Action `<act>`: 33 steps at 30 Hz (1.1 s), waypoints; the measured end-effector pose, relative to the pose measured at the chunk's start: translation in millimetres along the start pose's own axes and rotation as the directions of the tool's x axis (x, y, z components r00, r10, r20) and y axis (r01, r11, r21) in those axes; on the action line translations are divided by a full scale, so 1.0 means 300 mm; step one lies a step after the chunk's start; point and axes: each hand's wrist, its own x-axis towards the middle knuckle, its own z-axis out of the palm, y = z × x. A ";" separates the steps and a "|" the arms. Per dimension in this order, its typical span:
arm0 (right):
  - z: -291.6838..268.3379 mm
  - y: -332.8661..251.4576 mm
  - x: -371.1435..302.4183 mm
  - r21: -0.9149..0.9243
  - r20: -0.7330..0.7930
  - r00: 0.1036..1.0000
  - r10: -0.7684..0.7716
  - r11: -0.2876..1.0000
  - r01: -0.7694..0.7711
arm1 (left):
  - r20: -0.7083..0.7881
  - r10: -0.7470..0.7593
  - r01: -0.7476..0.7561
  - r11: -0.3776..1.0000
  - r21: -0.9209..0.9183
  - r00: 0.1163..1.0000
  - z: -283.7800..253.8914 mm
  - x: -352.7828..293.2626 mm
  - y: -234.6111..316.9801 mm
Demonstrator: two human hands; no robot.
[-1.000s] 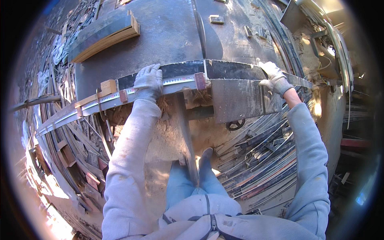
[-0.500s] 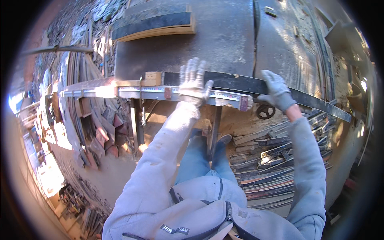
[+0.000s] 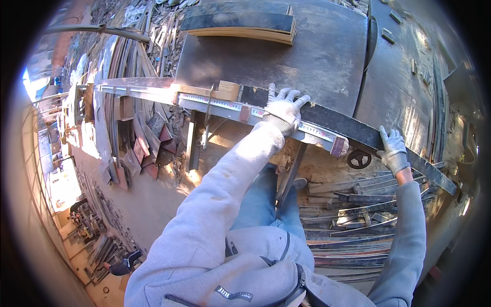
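A long black-faced board strip (image 3: 348,123) lies along the near edge of a dark metal table (image 3: 230,66). Its left end meets a pale wooden block (image 3: 228,90). My left hand (image 3: 285,108), in a whitish knit glove, rests on the strip with fingers spread. Farther right, my right hand (image 3: 393,149), gloved alike, grips the strip's near side, fingers over the top. Just in front of the strip runs a metal rail with a measuring scale (image 3: 225,105). Part of this scale is hidden under my left hand and wrist.
A stack of black-faced strips (image 3: 238,26) sits at the table's far side. Below the strip is a black handwheel (image 3: 359,159). Scrap strips (image 3: 353,245) are piled on the floor at right, with more offcuts (image 3: 146,140) at left. A metal bar (image 3: 208,115) crosses the rail.
My right hand has moved right along the strip, its fingers closing over it. My left hand stays on the strip, fingers spread wider. The whole view has shifted, carrying the table rightward in the picture.
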 end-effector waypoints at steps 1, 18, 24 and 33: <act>-0.024 -0.025 0.010 0.030 0.038 0.999 0.024 0.999 -0.025 | 0.008 -0.015 0.015 1.000 -0.022 1.000 0.000 0.002 -0.001; -0.080 -0.106 0.046 0.086 -0.061 0.997 -0.037 0.995 0.043 | -0.254 0.109 -0.148 0.979 -0.143 0.961 0.006 0.042 -0.010; 0.042 -0.023 -0.045 0.095 -0.222 0.968 0.118 0.991 -0.099 | -0.258 0.087 -0.107 0.992 -0.065 0.962 0.022 0.058 -0.007; 0.095 0.015 -0.007 0.137 -0.344 0.932 0.116 0.988 -0.072 | -0.276 0.048 -0.058 0.998 -0.030 0.960 0.034 0.076 0.006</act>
